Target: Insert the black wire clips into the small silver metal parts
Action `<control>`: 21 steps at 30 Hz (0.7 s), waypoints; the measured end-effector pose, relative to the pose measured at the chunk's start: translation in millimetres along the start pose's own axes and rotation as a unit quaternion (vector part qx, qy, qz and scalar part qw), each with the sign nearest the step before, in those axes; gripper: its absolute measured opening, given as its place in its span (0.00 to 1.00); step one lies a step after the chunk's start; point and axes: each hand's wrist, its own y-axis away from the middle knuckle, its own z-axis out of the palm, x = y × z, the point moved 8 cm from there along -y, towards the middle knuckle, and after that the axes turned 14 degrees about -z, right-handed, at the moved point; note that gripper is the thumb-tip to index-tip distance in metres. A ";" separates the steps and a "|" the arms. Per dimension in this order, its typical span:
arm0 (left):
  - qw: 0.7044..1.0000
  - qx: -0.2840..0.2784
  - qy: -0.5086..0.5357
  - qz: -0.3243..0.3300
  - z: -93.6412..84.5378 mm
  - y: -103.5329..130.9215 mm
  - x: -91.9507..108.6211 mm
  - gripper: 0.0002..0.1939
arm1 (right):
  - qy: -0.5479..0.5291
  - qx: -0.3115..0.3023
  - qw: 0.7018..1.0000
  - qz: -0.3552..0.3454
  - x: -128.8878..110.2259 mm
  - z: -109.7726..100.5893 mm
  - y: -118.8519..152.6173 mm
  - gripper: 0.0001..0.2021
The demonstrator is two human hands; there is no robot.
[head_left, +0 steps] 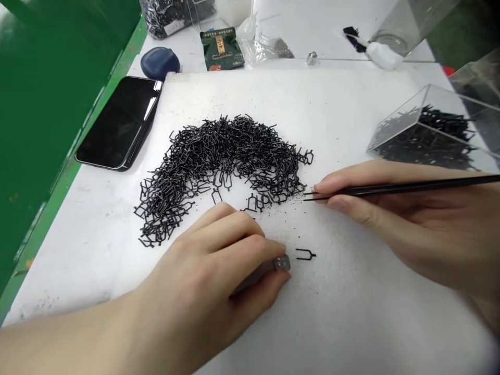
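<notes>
My left hand (219, 260) is closed around a small grey metal block (283, 262), of which only the end shows between thumb and fingers. Just right of that end lies a single black fork-shaped piece (305, 254), flat on the white surface. Thin black tweezers (375, 189) are pinched in my right hand (406, 224). Their tips point left, slightly apart, beside the right end of the pile, with no piece visible between them. The pile of black fork-shaped pieces (230, 146) curves in an arc beyond my left hand, a few lying loose along its inner edge.
A black phone (121, 122) lies at left, near a dark blue rounded case (160, 63). Behind are a green packet (222, 49) and a clear plastic bag (260, 47). A clear box (425, 130) with black pieces stands at right, below a tilted clear container (410, 26).
</notes>
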 end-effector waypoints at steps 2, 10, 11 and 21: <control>1.000 -0.003 -0.001 -0.002 2.0 -0.8 -0.6 0.04 | 0.003 0.000 1.000 0.004 -0.1 0.1 0.3 0.10; 1.000 -0.010 -0.002 -0.008 1.5 -2.5 0.0 0.05 | -0.011 -0.003 1.000 0.008 4.2 0.1 4.4 0.09; 1.000 -0.008 0.000 -0.006 0.8 -2.7 1.1 0.05 | -0.005 -0.004 1.000 0.009 4.6 -0.1 5.1 0.09; 1.000 -0.009 0.005 -0.008 0.5 -2.4 1.1 0.05 | -0.011 -0.006 1.000 0.011 2.3 4.4 1.7 0.09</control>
